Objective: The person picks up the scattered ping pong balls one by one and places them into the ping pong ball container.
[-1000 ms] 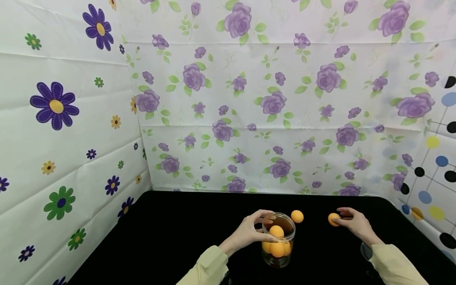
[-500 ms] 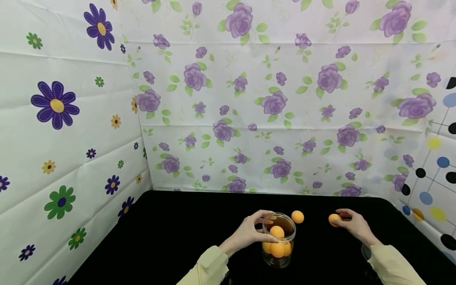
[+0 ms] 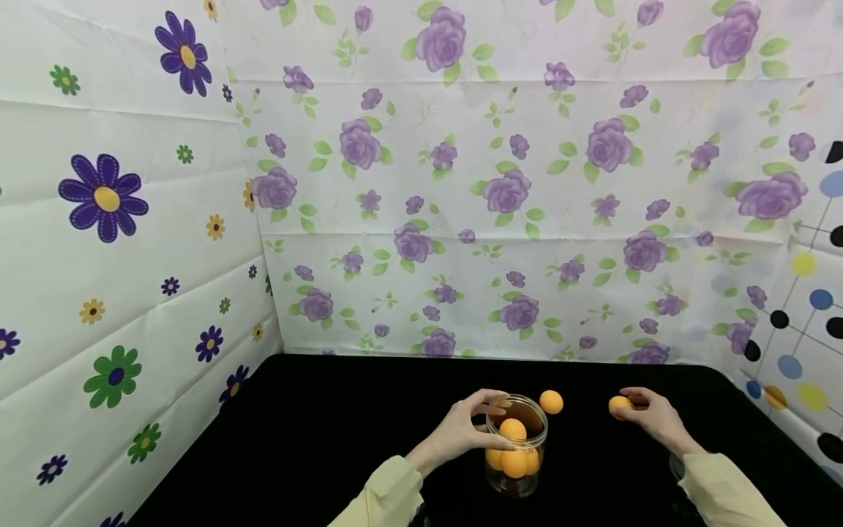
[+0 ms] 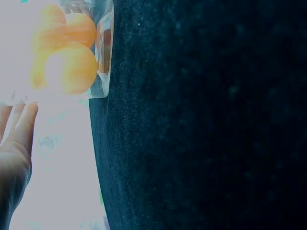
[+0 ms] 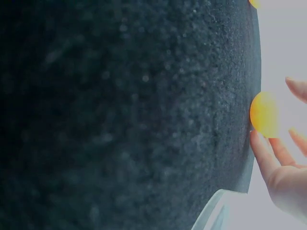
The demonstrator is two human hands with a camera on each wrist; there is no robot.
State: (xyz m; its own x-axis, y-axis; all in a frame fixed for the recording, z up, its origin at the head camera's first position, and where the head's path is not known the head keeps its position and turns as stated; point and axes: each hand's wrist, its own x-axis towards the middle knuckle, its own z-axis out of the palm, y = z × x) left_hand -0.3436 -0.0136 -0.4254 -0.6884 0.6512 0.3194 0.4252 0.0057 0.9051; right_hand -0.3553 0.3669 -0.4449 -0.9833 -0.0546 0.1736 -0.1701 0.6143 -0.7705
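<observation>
A clear jar point(image 3: 516, 483) with a wide round mouth stands upright on the black table, several orange ping-pong balls point(image 4: 72, 67) inside. My left hand point(image 3: 461, 428) grips it near the rim from the left, thumb in front and fingers behind. To the right, my right hand point(image 3: 658, 419) has its thumb and fingers around another ping-pong ball point(image 3: 620, 408) at the table surface. In the right wrist view the fingertips point(image 5: 255, 136) are right at this ball point(image 5: 265, 115). A loose ping-pong ball point(image 3: 551, 402) lies just behind the jar, to its right.
The black table point(image 3: 342, 410) meets a flowered cloth wall point(image 3: 395, 293) at the back, with patterned cloth on both sides. A clear, rounded object point(image 3: 676, 466) sits partly hidden beside the right sleeve; its pale curved edge point(image 5: 213, 208) shows in the right wrist view.
Both hands stay nearly where they were, the left at the jar and the right at its ping-pong ball. The whole head view shifts very slightly.
</observation>
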